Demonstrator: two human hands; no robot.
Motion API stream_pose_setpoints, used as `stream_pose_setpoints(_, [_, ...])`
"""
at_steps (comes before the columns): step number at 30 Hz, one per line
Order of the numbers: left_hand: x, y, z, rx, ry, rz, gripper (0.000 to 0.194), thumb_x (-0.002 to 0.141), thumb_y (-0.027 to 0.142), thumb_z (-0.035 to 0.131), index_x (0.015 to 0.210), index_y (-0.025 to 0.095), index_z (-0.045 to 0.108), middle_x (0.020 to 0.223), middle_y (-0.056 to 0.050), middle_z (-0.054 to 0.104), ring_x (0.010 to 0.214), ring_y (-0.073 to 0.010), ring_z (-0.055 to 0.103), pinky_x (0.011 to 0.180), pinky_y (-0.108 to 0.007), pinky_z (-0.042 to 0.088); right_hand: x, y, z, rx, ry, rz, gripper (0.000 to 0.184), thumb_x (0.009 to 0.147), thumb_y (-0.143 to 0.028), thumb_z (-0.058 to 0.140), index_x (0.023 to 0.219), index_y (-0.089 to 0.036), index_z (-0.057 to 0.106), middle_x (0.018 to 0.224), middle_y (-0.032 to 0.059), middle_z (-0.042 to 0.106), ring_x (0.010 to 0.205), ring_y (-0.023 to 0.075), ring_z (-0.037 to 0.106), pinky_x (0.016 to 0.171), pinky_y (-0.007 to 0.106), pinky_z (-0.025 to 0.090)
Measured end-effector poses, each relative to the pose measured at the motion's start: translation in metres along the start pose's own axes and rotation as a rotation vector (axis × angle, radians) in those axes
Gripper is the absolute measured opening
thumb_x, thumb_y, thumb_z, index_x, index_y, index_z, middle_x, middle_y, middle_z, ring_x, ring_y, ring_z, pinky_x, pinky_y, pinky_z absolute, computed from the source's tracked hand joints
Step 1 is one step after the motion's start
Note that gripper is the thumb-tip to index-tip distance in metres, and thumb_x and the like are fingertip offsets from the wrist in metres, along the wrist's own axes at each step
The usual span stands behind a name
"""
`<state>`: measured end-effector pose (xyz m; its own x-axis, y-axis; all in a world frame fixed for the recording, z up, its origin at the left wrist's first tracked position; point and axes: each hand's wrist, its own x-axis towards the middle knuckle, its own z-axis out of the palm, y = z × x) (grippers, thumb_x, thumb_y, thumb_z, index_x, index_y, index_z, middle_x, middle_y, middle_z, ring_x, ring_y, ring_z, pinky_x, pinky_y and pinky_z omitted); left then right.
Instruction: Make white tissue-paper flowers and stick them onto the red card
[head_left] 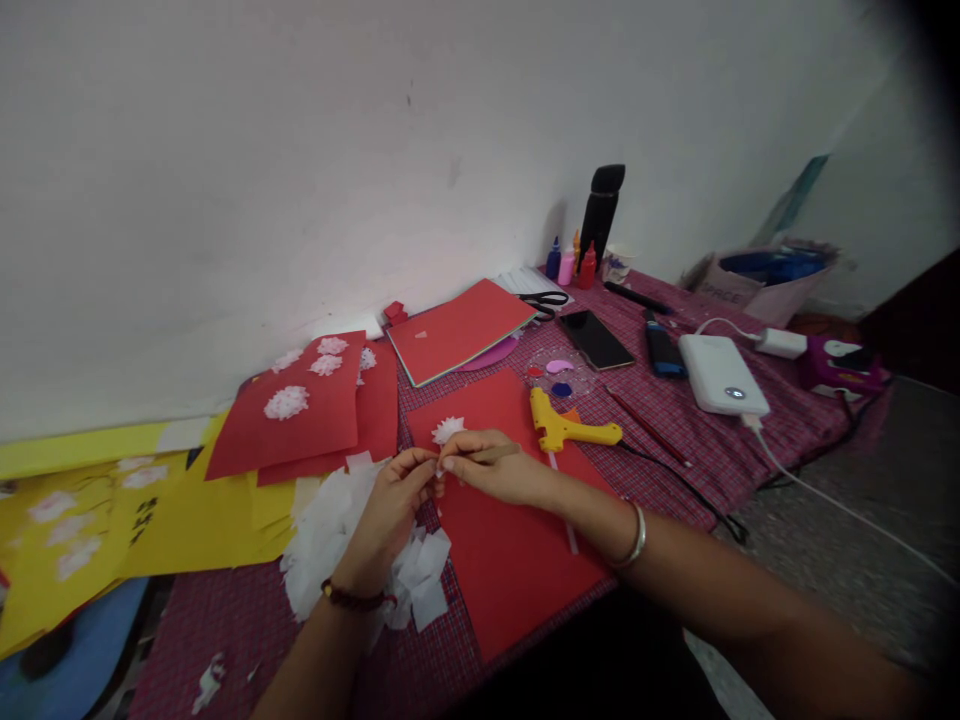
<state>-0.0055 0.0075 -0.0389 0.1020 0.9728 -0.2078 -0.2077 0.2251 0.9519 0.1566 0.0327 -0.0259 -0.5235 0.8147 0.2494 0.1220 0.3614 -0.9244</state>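
My left hand and my right hand meet fingertip to fingertip over a red sheet. Both are closed in a pinch on a tiny piece of white tissue paper, mostly hidden by the fingers. Just beyond my right hand, a white paper flower sits on the upper part of the red sheet. Under and beside my left hand lies a heap of white tissue paper squares. A yellow glue gun rests on the sheet's right side, with a pale glue stick at its rear.
Red sheets with white flowers and yellow sheets lie left. Farther back are a stack of coloured paper, scissors, a phone and paint bottles. A white power bank with cables and a red pencil lie right.
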Motion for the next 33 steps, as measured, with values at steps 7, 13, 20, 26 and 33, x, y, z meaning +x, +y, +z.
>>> stream_pose_setpoints(7, [0.0016,-0.0020,-0.0010,0.013,-0.002,-0.004,0.010,0.071,0.023,0.064,0.072,0.014,0.059,0.061,0.002,0.056,0.053,-0.0078,0.051,0.052,-0.019,0.041,-0.0001,-0.0001,0.0009,-0.017,0.006,-0.022,0.015,0.081,-0.016,0.048,0.071,-0.015,0.059,0.065,-0.0014,0.059,0.060,0.0087,0.051,0.055,0.019,0.037])
stream_pose_setpoints(13, [0.0022,-0.0042,-0.0017,0.005,0.009,-0.017,0.011,0.069,0.024,0.065,0.072,0.015,0.059,0.061,0.002,0.057,0.053,-0.0075,0.052,0.052,-0.019,0.040,-0.0009,-0.0003,0.0005,-0.039,0.004,-0.043,0.016,0.081,-0.015,0.048,0.070,-0.015,0.060,0.066,-0.0012,0.061,0.060,0.0083,0.051,0.055,0.019,0.036])
stream_pose_setpoints(20, [0.0022,-0.0045,-0.0021,0.007,0.005,-0.006,0.010,0.069,0.023,0.065,0.071,0.015,0.060,0.060,0.002,0.057,0.052,-0.0076,0.052,0.052,-0.019,0.040,-0.0016,-0.0022,0.0004,-0.046,-0.009,-0.039,0.017,0.082,-0.018,0.048,0.072,-0.015,0.061,0.065,-0.0011,0.061,0.058,0.0078,0.050,0.054,0.019,0.035])
stream_pose_setpoints(26, [0.0024,-0.0043,-0.0018,0.010,-0.001,-0.006,0.009,0.070,0.022,0.064,0.072,0.014,0.060,0.063,0.001,0.057,0.054,-0.0076,0.053,0.053,-0.019,0.041,-0.0013,-0.0011,0.0008,-0.058,-0.012,-0.033,0.016,0.082,-0.018,0.048,0.072,-0.015,0.060,0.066,-0.0008,0.061,0.059,0.0083,0.051,0.055,0.019,0.036])
stream_pose_setpoints(33, [0.0034,-0.0058,-0.0024,0.009,0.004,-0.010,0.009,0.069,0.022,0.065,0.072,0.014,0.060,0.064,0.001,0.058,0.053,-0.0075,0.052,0.052,-0.019,0.041,-0.0020,-0.0023,0.0003,-0.017,-0.026,-0.032,0.016,0.082,-0.017,0.048,0.073,-0.015,0.060,0.067,-0.0007,0.062,0.061,0.0085,0.053,0.056,0.019,0.037])
